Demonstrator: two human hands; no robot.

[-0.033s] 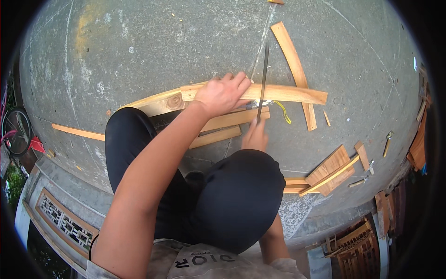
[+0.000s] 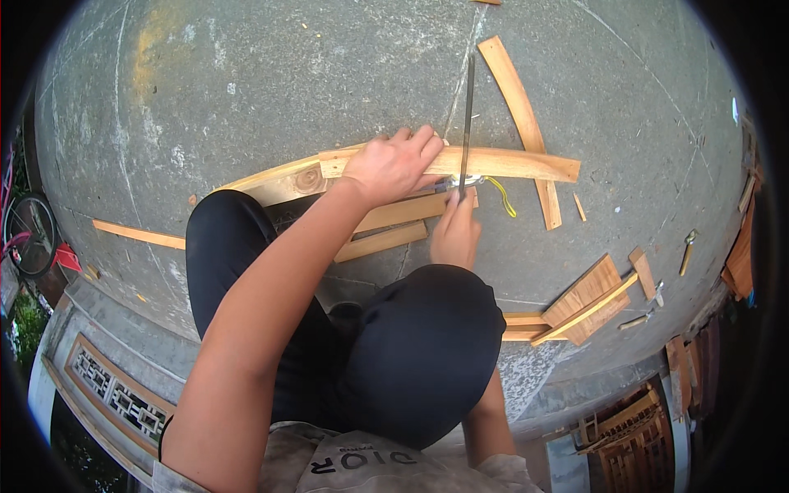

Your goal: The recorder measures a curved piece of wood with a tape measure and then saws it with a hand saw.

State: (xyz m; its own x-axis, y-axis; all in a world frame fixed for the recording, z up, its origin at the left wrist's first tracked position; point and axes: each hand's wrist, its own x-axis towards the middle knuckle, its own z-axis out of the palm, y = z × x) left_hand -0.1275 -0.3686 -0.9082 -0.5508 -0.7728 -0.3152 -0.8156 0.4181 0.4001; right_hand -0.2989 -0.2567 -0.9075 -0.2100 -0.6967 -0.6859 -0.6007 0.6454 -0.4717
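Observation:
Across a wooden board (image 2: 501, 162) lies a long, thin, dark bar-shaped tool (image 2: 469, 103); whether it is a saw or a file I cannot tell. My right hand (image 2: 457, 232) is closed around its near end, just below the board. My left hand (image 2: 397, 167) presses on the same board to the left of the tool, its fingers curled over the far edge and thumb hidden. The board's left end rests on another curved wooden piece (image 2: 275, 182). Beneath its right part a longer curved slat (image 2: 514, 89) lies on the floor.
Two wooden strips (image 2: 382, 241) lie near my knees, close to a yellow cord (image 2: 501, 197). Wooden offcuts (image 2: 585, 302) are piled at the right, with a hammer-like tool (image 2: 687, 251) beyond. A bicycle wheel (image 2: 31, 234) stands far left on the concrete floor (image 2: 271, 74).
My right hand has pushed the long dark tool forward, away from me across the board. My left hand and the board have stayed in place.

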